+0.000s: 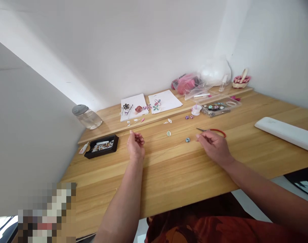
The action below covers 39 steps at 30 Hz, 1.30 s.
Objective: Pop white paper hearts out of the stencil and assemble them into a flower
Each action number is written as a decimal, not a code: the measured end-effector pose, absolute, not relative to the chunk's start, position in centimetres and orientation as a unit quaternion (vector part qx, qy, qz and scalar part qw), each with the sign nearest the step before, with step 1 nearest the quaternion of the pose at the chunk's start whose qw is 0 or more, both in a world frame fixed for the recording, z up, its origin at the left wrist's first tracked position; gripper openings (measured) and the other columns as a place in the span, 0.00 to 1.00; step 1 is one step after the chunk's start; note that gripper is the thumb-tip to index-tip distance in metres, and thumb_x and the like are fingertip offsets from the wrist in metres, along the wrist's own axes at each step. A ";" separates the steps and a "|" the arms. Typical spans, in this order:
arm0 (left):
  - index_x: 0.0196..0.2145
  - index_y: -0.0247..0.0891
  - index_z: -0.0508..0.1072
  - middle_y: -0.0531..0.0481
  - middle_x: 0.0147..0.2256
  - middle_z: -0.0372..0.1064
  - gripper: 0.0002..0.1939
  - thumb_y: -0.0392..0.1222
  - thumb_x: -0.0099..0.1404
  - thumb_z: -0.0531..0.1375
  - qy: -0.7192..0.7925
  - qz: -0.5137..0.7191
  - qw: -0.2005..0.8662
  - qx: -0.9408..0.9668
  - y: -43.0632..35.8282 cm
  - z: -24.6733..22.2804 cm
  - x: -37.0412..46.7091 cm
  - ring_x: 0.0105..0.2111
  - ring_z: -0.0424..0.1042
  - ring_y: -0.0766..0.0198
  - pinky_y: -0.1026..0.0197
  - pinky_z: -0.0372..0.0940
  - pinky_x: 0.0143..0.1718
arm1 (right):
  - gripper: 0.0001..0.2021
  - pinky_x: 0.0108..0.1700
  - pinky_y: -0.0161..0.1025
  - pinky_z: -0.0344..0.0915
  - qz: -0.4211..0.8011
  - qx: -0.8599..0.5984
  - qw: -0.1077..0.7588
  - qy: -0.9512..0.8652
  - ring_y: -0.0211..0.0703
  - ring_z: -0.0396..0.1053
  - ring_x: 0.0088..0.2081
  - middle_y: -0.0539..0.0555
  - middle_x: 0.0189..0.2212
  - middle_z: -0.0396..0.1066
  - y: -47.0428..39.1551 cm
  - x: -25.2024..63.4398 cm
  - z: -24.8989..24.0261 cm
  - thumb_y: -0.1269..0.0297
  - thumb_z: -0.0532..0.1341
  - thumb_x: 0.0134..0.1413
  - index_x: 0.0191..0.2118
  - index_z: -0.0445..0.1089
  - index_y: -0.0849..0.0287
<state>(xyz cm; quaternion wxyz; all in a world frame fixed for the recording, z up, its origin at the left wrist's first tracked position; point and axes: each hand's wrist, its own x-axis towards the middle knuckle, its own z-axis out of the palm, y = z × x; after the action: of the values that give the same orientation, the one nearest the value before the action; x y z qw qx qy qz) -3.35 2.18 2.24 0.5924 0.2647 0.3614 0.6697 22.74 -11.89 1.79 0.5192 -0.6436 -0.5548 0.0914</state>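
My left hand (136,144) rests on the wooden table with its fingers curled; whatever they hold, if anything, is too small to make out. On the right, my right hand (214,145) has its fingers pressed together, and nothing can be told between them. Just behind it lie scissors (218,131) with a red handle, partly hidden by the hand. A small blue bead-like piece (187,139) sits left of my right fingertips. Between the hands and farther back is a green and white leaf-shaped piece (168,133), with thin white petal pieces (168,121) behind it.
A black tray (114,145) of beads and a clear bottle (88,116) are at left. White sheets (165,101) carry flower ornaments at the back. A clear compartment box (217,107), a small basket (241,82) and a long white device (285,132) are at right.
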 end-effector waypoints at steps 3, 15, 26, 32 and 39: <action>0.25 0.37 0.64 0.57 0.19 0.62 0.20 0.55 0.61 0.63 0.400 0.700 0.535 0.251 2.5 2.4 -3.6 0.16 0.58 0.74 0.70 0.48 0.17 | 0.10 0.33 0.39 0.62 0.055 -0.670 0.477 -0.566 0.41 0.64 0.27 0.53 0.27 0.70 -11.3 23.5 1.0 0.58 0.60 0.58 0.32 0.72 0.58; 0.40 0.38 0.78 0.45 0.34 0.73 0.11 0.42 0.60 0.67 0.322 0.470 0.553 0.608 -2.4 1.4 0.4 0.32 0.71 0.64 0.67 0.65 0.28 | 0.08 0.43 0.44 0.63 0.031 -0.668 0.257 -0.698 0.50 0.70 0.40 0.58 0.36 0.75 -9.2 22.9 0.8 0.62 0.61 0.59 0.39 0.74 0.59; 0.45 0.37 0.77 0.47 0.33 0.72 0.22 0.50 0.56 0.70 0.285 0.370 0.657 0.591 -3.0 2.2 0.6 0.25 0.66 0.68 0.65 0.60 0.27 | 0.06 0.40 0.41 0.64 0.058 -0.468 0.339 -0.814 0.46 0.71 0.38 0.55 0.37 0.74 -6.5 20.0 4.8 0.64 0.58 0.61 0.42 0.70 0.55; 0.24 0.34 0.72 0.58 0.19 0.54 0.19 0.54 0.60 0.64 0.451 0.429 0.450 0.640 -1.0 2.4 -1.0 0.22 0.51 0.71 0.65 0.46 0.24 | 0.07 0.38 0.44 0.67 0.047 -0.528 0.332 -0.780 0.48 0.73 0.35 0.55 0.35 0.75 -4.1 23.0 1.5 0.59 0.58 0.61 0.40 0.69 0.54; 0.25 0.36 0.70 0.58 0.19 0.53 0.18 0.53 0.63 0.59 0.531 0.459 0.345 0.623 0.7 3.1 -3.1 0.22 0.52 0.70 0.64 0.47 0.25 | 0.09 0.39 0.49 0.64 -0.015 -0.581 0.255 -0.773 0.54 0.70 0.35 0.56 0.30 0.75 -3.2 25.8 0.4 0.56 0.57 0.59 0.34 0.69 0.54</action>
<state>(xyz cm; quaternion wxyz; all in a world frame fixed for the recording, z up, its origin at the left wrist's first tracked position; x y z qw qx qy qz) -3.12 0.75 3.13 0.3454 0.6225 0.5311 0.4595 25.80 -3.23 0.39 0.2550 -0.5809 -0.7729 -0.0151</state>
